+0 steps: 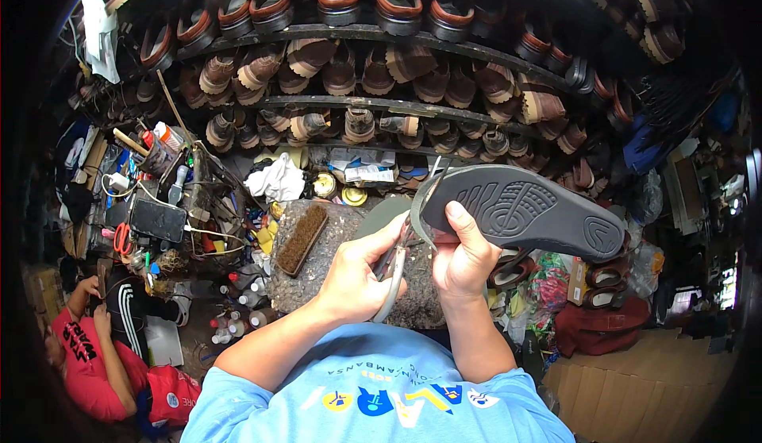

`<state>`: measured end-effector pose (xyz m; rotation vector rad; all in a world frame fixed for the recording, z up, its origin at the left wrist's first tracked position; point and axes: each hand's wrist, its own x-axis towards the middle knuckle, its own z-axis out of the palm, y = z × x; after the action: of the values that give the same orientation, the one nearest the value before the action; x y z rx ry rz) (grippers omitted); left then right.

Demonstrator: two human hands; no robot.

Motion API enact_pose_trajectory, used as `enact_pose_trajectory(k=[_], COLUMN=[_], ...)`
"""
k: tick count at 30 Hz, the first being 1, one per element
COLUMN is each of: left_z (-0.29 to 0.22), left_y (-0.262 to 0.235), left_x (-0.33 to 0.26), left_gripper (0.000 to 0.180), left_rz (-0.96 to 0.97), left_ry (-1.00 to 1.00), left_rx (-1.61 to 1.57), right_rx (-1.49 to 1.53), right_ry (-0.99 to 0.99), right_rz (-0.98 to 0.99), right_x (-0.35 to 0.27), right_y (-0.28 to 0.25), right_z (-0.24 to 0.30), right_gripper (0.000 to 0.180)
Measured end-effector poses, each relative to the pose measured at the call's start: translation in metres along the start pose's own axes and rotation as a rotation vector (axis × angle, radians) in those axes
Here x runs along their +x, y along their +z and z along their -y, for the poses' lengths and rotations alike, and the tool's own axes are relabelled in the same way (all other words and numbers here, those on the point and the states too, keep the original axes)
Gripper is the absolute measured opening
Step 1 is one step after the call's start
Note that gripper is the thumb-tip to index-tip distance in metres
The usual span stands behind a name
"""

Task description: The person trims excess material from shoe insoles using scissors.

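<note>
Above the far right corner of the speckled bench (290,304), a dark shoe sole (548,217) is held in the air, patterned face up. Its long axis runs from the wide end, beside the bench's far edge, out to the right and slightly nearer the body, with the narrow end well past the bench's right edge. The right hand (460,264) is closed on it at the near edge of the wide end, thumb pressed over the pattern, fingers mostly hidden beneath. The left hand (361,272) is wrapped round a scissors-like tool (386,304); how far its blades stand apart cannot be told. The key relation is sideways: the sole's wide end faces the left hand, just to its right, where a curling grey-green strip (419,214) hangs. Near the bench's left edge lies a brush (302,240).
</note>
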<state>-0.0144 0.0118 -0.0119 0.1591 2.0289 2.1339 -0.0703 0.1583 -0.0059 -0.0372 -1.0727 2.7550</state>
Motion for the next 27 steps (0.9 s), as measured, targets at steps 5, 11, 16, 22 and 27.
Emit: enact_pose_trajectory(k=[5, 11, 16, 22, 27], left_z=[0.006, 0.005, 0.003, -0.009, -0.006], left_y=[0.002, -0.002, -0.006, -0.011, -0.014], left_x=[0.0, 0.0, 0.0, 0.001, 0.001], left_gripper=[0.081, 0.077, 0.073, 0.072, 0.073], left_rz=[0.007, 0.015, 0.009, 0.061, 0.047], left_ry=[-0.024, 0.047, 0.085, -0.016, 0.097], left_rx=[-0.021, 0.038, 0.086, 0.091, 0.14], right_rx=[0.016, 0.017, -0.002, -0.046, -0.031], right_ry=[0.071, 0.023, 0.002, -0.031, -0.038], right_rz=[0.003, 0.001, 0.016, 0.033, 0.045], right_x=[-0.001, -0.003, -0.004, -0.006, -0.008], right_y=[-0.004, 0.002, -0.004, -0.004, -0.009], right_z=[0.002, 0.004, 0.002, 0.005, 0.004], right_gripper=[0.043, 0.043, 0.044, 0.046, 0.047])
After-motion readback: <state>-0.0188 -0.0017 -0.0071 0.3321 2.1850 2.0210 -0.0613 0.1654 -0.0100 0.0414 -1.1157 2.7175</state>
